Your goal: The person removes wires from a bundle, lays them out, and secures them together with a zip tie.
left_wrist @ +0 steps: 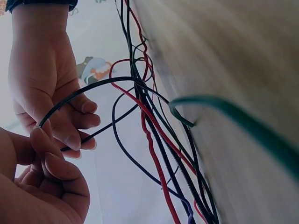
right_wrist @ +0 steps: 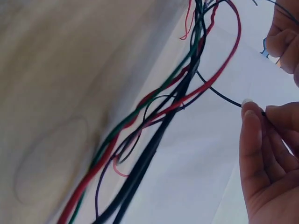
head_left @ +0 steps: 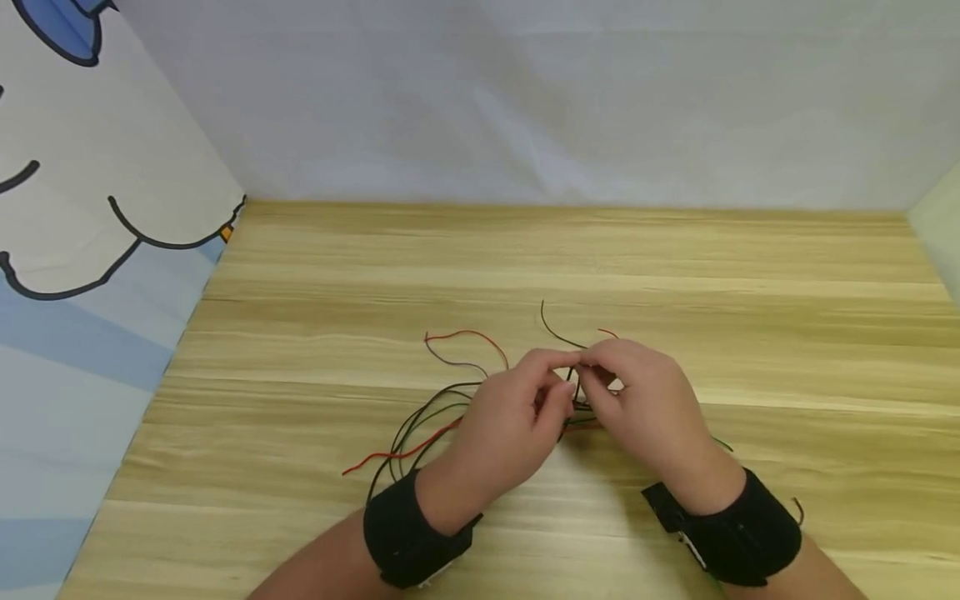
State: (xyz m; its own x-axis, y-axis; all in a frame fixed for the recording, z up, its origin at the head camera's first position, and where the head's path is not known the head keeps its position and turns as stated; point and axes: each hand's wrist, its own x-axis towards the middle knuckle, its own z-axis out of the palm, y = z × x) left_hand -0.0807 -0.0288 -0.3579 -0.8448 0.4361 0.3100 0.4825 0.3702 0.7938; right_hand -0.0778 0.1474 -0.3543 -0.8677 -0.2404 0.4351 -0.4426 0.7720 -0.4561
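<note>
Both hands meet over a loose bundle of black, red and green wires (left_wrist: 145, 133). My left hand (head_left: 510, 417) pinches a thin black wire (left_wrist: 84, 88) between thumb and forefinger; it arcs out from the bundle in the left wrist view. Right beside it, fingertips nearly together, my right hand (head_left: 648, 404) pinches a black wire (right_wrist: 224, 97) that runs back to the bundle. Part of the bundle is hidden beneath the hands in the head view. A red wire (head_left: 401, 454) comes out left of the left hand, its end lying on the table.
The wires lie across a wood-grain table (head_left: 600, 275). Beyond the hands stick out a black wire end (head_left: 553, 333) and a red wire loop (head_left: 468, 332). A white cloth backdrop (head_left: 525, 100) stands behind, and a printed cartoon sheet (head_left: 90, 250) at the left.
</note>
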